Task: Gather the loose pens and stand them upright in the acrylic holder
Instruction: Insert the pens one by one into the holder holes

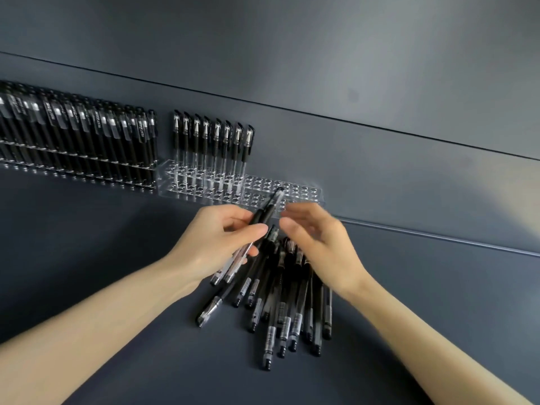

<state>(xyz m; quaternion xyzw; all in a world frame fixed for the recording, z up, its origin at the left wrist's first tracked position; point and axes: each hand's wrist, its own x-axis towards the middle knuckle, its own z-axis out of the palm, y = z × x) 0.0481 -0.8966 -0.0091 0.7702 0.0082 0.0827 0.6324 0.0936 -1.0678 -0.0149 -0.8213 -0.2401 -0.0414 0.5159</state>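
Head view: your left grip (pixel 213 244) clasps black plastic pens (pixel 264 216); right grip (pixel 318 244) open. Slanted, one may miss the clear acrylic holder (pixel 257 182).

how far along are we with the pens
Done: the left holder is packed, and eight pens stand in the back row of the next holder. In hand: the left hand grips a few pens. Left: the loose pile and many empty holes.
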